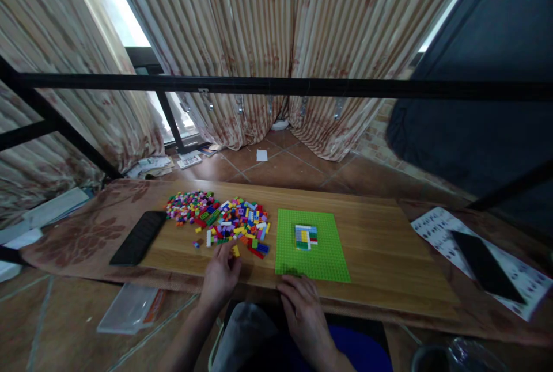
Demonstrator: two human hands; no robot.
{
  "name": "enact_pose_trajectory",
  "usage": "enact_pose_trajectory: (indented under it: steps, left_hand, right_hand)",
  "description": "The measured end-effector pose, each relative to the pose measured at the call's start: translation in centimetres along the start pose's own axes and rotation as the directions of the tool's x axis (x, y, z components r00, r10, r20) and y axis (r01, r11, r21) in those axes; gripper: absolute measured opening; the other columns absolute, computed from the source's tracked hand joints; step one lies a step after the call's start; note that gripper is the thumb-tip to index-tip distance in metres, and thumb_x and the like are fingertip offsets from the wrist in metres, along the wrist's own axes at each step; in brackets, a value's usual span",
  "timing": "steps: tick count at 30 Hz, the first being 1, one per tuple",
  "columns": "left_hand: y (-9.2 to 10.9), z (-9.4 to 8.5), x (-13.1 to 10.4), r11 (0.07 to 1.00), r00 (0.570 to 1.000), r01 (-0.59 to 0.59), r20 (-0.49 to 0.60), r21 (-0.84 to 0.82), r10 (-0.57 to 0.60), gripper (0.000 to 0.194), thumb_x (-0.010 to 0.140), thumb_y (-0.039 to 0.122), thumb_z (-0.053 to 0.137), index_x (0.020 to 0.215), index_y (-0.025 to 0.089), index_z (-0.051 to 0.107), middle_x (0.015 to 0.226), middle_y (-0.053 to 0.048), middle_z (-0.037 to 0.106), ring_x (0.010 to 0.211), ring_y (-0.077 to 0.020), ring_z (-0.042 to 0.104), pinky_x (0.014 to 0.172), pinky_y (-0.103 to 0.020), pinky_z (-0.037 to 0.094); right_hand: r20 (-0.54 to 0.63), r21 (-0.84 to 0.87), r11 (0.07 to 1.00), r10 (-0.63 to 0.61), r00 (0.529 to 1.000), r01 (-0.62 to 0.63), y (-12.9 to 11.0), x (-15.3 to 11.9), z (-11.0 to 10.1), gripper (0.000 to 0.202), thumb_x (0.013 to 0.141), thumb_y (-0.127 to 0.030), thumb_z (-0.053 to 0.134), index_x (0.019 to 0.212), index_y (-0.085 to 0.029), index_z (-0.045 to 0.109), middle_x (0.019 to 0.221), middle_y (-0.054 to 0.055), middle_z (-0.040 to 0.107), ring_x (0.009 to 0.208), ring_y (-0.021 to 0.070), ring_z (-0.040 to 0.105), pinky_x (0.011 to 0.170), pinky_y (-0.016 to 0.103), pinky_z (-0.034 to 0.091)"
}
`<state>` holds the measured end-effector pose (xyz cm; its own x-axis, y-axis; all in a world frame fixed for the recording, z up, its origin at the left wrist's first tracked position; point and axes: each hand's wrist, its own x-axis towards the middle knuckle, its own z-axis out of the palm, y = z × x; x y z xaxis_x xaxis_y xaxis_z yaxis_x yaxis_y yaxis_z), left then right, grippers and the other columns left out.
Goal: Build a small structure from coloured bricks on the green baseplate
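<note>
- My left hand (221,277): palm down, fingers bent at the near edge of the large brick pile (248,213), beside a yellow brick (235,251); cannot tell whether the fingertips grip anything.
- My right hand (305,308): fingers close together and gently curled, at the near edge of the green baseplate (322,265); cannot tell whether anything lies under them.
- Baseplate flat on the wooden board (380,245); on it a small brick build (306,237) in white, light blue, yellow, green and red.
- Large brick pile left of the baseplate, mixed colours; a pile of smaller bricks (188,208) adjoins its left side.
- Black phone (138,238) at the board's left end.
- Right of the board: black slab (488,265) on a printed sheet (438,228).
- Floor, left: clear plastic container (123,308), orange patch at one end; contents unclear.
- Lower right: bin (427,355), partly cut off, with clear plastic (473,355) at its mouth; inside not readable.
</note>
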<state>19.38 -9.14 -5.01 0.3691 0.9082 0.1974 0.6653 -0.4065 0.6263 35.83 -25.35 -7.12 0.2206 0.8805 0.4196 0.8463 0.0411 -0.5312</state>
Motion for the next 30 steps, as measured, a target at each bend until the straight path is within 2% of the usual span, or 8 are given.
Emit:
enact_pose_trajectory:
  steps: [11, 16, 20, 23, 25, 30]
  left_hand:
    - [-0.2, 0.8, 0.0, 0.999, 1.0, 0.02, -0.007, -0.028, -0.02, 0.036, 0.078, 0.019, 0.051, 0.114, 0.018, 0.056, 0.095, -0.007, 0.059, 0.077, -0.0178, 0.06, 0.074, -0.033, 0.053]
    - [0.0, 0.2, -0.5, 0.998, 0.998, 0.029, -0.047, -0.052, -0.032, 0.032, 0.079, 0.016, 0.049, 0.11, 0.018, 0.056, 0.095, -0.007, 0.061, 0.081, -0.0187, 0.061, 0.076, -0.033, 0.052]
    - [-0.9, -0.9, -0.7, 0.994, 0.982, 0.111, -0.149, -0.022, -0.113, 0.028, 0.081, 0.019, 0.048, 0.108, 0.018, 0.056, 0.093, -0.006, 0.062, 0.081, -0.0193, 0.062, 0.075, -0.033, 0.052]
    - [-2.2, -2.0, 0.1, 0.981, 0.958, 0.193, -0.222, 0.029, -0.182, 0.029, 0.083, 0.023, 0.049, 0.11, 0.017, 0.056, 0.095, -0.007, 0.062, 0.079, -0.0196, 0.063, 0.073, -0.032, 0.051]
    - [-3.0, -2.7, 0.9, 0.966, 0.95, 0.234, -0.234, 0.108, -0.204, 0.028, 0.084, 0.025, 0.051, 0.11, 0.017, 0.057, 0.097, -0.008, 0.063, 0.083, -0.0205, 0.063, 0.074, -0.032, 0.051]
    - [-3.3, -3.6, 2.7, 0.905, 0.962, 0.269, -0.134, 0.329, -0.237, 0.025, 0.085, 0.024, 0.051, 0.108, 0.016, 0.059, 0.101, -0.01, 0.063, 0.093, -0.0228, 0.063, 0.08, -0.031, 0.048]
  right_hand:
    - [0.034, -0.003, 1.0, -0.005, 0.999, 0.005, 0.3, 0.0, -0.1, 0.024, 0.087, -0.014, 0.05, 0.103, -0.025, 0.064, 0.108, 0.005, 0.066, 0.101, 0.0215, 0.06, 0.093, 0.045, 0.046]
    - [0.04, -0.006, 0.999, -0.04, 0.998, 0.04, 1.2, -0.4, 0.3, 0.022, 0.089, -0.018, 0.048, 0.103, -0.025, 0.065, 0.108, 0.006, 0.066, 0.1, 0.0223, 0.06, 0.092, 0.046, 0.047]
    - [0.021, -0.008, 0.998, -0.069, 0.997, 0.069, 1.8, -0.6, 0.7, 0.022, 0.089, -0.021, 0.049, 0.103, -0.026, 0.065, 0.107, 0.007, 0.066, 0.098, 0.0233, 0.061, 0.088, 0.046, 0.048]
    - [0.005, -0.009, 0.997, -0.083, 0.997, 0.083, 2.0, -0.6, 0.8, 0.021, 0.089, -0.022, 0.05, 0.101, -0.026, 0.066, 0.105, 0.007, 0.066, 0.096, 0.0232, 0.062, 0.086, 0.044, 0.049]
    - [0.008, -0.009, 0.997, -0.083, 0.997, 0.083, 2.0, -0.6, 0.9, 0.02, 0.089, -0.021, 0.05, 0.101, -0.026, 0.066, 0.105, 0.006, 0.067, 0.096, 0.023, 0.062, 0.085, 0.043, 0.049]
    - [0.017, -0.012, 0.997, -0.072, 0.997, 0.072, 2.0, -0.7, 0.9, 0.02, 0.089, -0.021, 0.051, 0.1, -0.026, 0.066, 0.105, 0.006, 0.066, 0.096, 0.0227, 0.061, 0.086, 0.043, 0.048]
